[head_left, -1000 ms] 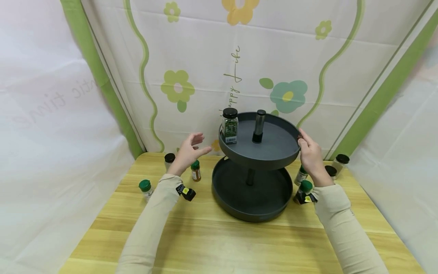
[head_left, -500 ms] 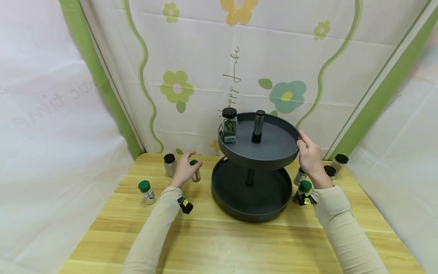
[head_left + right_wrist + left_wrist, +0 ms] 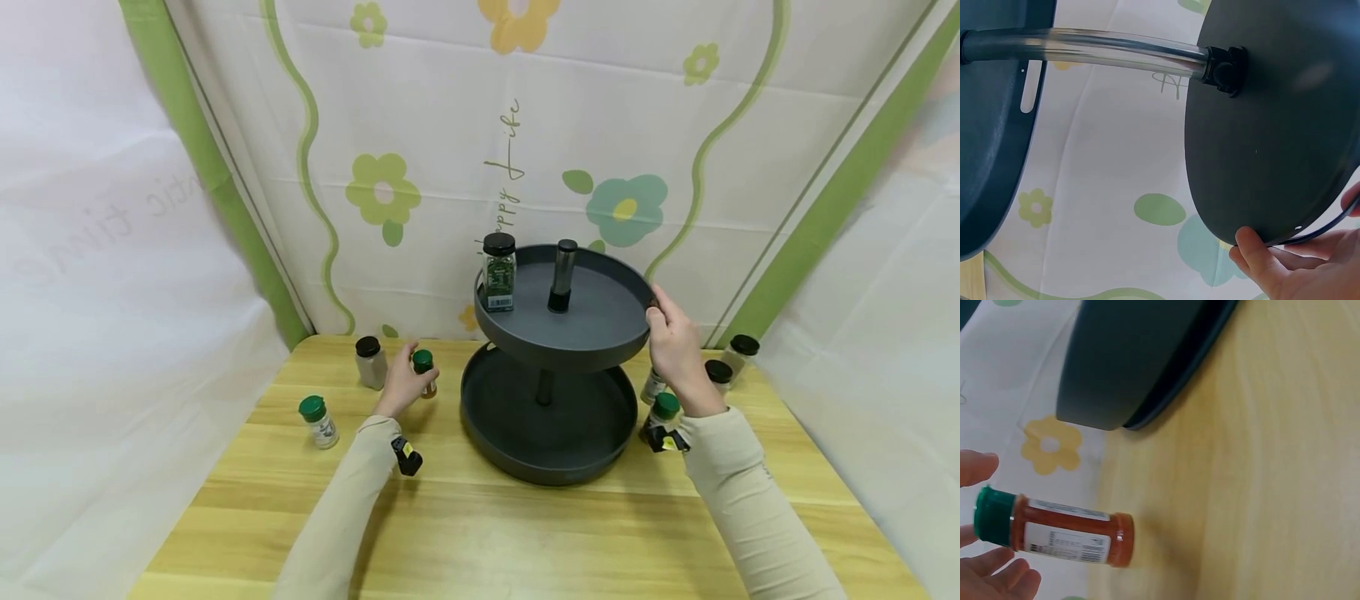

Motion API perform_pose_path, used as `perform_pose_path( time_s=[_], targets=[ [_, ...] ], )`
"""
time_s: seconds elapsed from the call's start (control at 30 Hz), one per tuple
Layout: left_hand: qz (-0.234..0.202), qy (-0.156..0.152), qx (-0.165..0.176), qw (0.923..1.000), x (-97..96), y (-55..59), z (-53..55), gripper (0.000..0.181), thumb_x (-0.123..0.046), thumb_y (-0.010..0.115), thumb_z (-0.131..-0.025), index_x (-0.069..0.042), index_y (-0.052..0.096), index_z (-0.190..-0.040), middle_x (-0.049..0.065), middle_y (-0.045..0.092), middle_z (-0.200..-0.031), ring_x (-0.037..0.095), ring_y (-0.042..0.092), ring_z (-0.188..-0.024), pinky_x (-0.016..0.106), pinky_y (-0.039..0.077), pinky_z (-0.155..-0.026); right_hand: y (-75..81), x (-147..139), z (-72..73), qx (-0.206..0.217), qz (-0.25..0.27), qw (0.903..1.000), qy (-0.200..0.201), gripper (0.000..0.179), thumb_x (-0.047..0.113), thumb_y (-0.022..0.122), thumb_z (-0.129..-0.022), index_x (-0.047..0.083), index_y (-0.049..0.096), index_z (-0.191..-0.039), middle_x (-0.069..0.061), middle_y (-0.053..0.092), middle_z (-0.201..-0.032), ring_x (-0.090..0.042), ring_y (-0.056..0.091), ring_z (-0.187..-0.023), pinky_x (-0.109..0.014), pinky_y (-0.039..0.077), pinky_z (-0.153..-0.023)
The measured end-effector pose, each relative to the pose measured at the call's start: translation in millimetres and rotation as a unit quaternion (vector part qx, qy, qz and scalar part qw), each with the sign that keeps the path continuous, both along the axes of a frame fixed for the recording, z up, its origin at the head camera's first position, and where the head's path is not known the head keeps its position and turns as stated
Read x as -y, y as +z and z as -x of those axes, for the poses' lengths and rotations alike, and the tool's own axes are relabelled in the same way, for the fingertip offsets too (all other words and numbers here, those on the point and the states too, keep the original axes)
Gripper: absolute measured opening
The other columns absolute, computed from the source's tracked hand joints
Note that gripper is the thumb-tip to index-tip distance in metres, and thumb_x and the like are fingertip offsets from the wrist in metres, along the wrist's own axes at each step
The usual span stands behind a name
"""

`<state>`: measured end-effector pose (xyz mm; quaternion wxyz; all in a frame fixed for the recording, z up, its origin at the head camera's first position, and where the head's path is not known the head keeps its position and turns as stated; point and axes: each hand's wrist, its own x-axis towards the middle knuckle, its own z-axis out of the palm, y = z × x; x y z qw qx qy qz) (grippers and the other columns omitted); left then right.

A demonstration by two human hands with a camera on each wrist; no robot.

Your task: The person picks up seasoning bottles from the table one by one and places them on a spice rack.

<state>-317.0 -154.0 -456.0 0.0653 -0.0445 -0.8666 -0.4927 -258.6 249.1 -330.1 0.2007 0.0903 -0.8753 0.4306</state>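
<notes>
A small spice jar [image 3: 1069, 532] with a green cap and orange-red contents stands on the table left of the two-tier tray. My left hand [image 3: 403, 385] is around its cap, thumb on one side and fingers on the other. In the left wrist view, a gap shows between the thumb and the cap. My right hand [image 3: 677, 350] grips the right rim of the dark grey upper tier [image 3: 570, 360], with fingers under the edge in the right wrist view. On that tier's left side stands a black-capped jar of green herbs [image 3: 498, 279].
The lower tier [image 3: 547, 475] rests on the table. A black-capped jar [image 3: 371, 367] and a green-capped jar [image 3: 321, 423] stand at the left. Several more jars, including a green-capped one [image 3: 665, 407], stand at the right, partly behind my right arm. A curtain [image 3: 442, 267] hangs behind.
My left hand has come down from beside the upper tier to the green-capped spice jar, and its fingers are now around the cap. The right hand keeps its grip on the rim.
</notes>
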Motion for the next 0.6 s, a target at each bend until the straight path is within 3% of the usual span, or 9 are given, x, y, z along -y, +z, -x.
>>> perform_pose_path(
  time_s=[0.1, 0.13, 0.2, 0.23, 0.3, 0.33, 0.6],
  targets=[
    [0.0, 0.007, 0.001, 1.0, 0.0, -5.4, 2.2, 0.071, -0.017, 0.067, -0.089, -0.001, 0.027, -0.145, 0.025, 0.038, -0.139, 0.037, 0.045, -0.12, 0.05, 0.041, -0.096, -0.3, 0, -0.4, -0.005, -0.012, 0.9999, -0.008, 0.053, 0.035, 0.02, -0.102, 0.015, 0.021, -0.151, -0.03, 0.047, -0.125, -0.026, 0.03, -0.047, -0.048, 0.033, -0.082],
    [-0.004, 0.007, 0.004, 1.0, -0.1, -7.0, 2.8, 0.072, -0.018, 0.067, -0.089, -0.001, 0.026, -0.146, 0.024, 0.039, -0.139, 0.037, 0.045, -0.121, 0.05, 0.04, -0.097, -0.5, 1, -0.7, -0.006, -0.013, 0.9999, -0.008, 0.053, 0.035, 0.02, -0.102, 0.014, 0.021, -0.151, -0.03, 0.046, -0.126, -0.025, 0.037, -0.051, -0.049, 0.034, -0.085],
    [-0.009, 0.008, 0.011, 0.9999, -0.4, -10.0, 3.9, 0.073, -0.02, 0.066, -0.09, -0.002, 0.024, -0.146, 0.024, 0.037, -0.14, 0.037, 0.043, -0.123, 0.051, 0.039, -0.098, -0.7, 1, -1.4, -0.008, -0.013, 0.9998, -0.01, 0.054, 0.035, 0.02, -0.102, 0.013, 0.021, -0.151, -0.03, 0.045, -0.129, -0.031, 0.055, -0.073, -0.053, 0.034, -0.092],
    [-0.012, 0.009, 0.016, 0.9998, -0.4, -11.6, 4.6, 0.074, -0.021, 0.066, -0.09, -0.003, 0.023, -0.147, 0.024, 0.036, -0.141, 0.038, 0.042, -0.124, 0.051, 0.038, -0.098, -0.9, 1, -1.8, -0.008, -0.014, 0.9998, -0.01, 0.054, 0.035, 0.02, -0.102, 0.012, 0.021, -0.151, -0.028, 0.039, -0.138, -0.036, 0.056, -0.094, -0.055, 0.033, -0.096],
    [-0.02, 0.008, 0.024, 0.9995, -0.6, -13.7, 5.5, 0.075, -0.021, 0.066, -0.09, -0.003, 0.021, -0.148, 0.025, 0.034, -0.142, 0.039, 0.04, -0.126, 0.053, 0.036, -0.1, -1.4, 2, -2.8, -0.012, -0.013, 0.9998, -0.009, 0.055, 0.034, 0.021, -0.102, 0.01, 0.021, -0.151, -0.022, 0.027, -0.15, -0.041, 0.038, -0.127, -0.058, 0.027, -0.102],
    [-0.022, 0.009, 0.027, 0.9994, -0.8, -14.5, 5.9, 0.075, -0.022, 0.065, -0.091, -0.003, 0.02, -0.148, 0.026, 0.034, -0.142, 0.039, 0.039, -0.127, 0.053, 0.036, -0.1, -1.3, 3, -3.5, -0.011, -0.012, 0.9998, -0.008, 0.055, 0.034, 0.021, -0.102, 0.01, 0.021, -0.151, -0.02, 0.024, -0.151, -0.04, 0.028, -0.134, -0.059, 0.025, -0.104],
    [-0.028, 0.009, 0.03, 0.9991, -1.8, -22.6, 11.3, 0.075, -0.018, 0.065, -0.091, 0.0, 0.018, -0.147, 0.028, 0.04, -0.137, 0.04, 0.043, -0.123, 0.053, 0.037, -0.098, -4.2, 4, -5.2, -0.018, -0.013, 0.9997, -0.013, 0.056, 0.033, 0.021, -0.101, 0.006, 0.023, -0.15, -0.023, 0.027, -0.149, -0.041, 0.027, -0.135, -0.058, 0.025, -0.104]
  ],
)
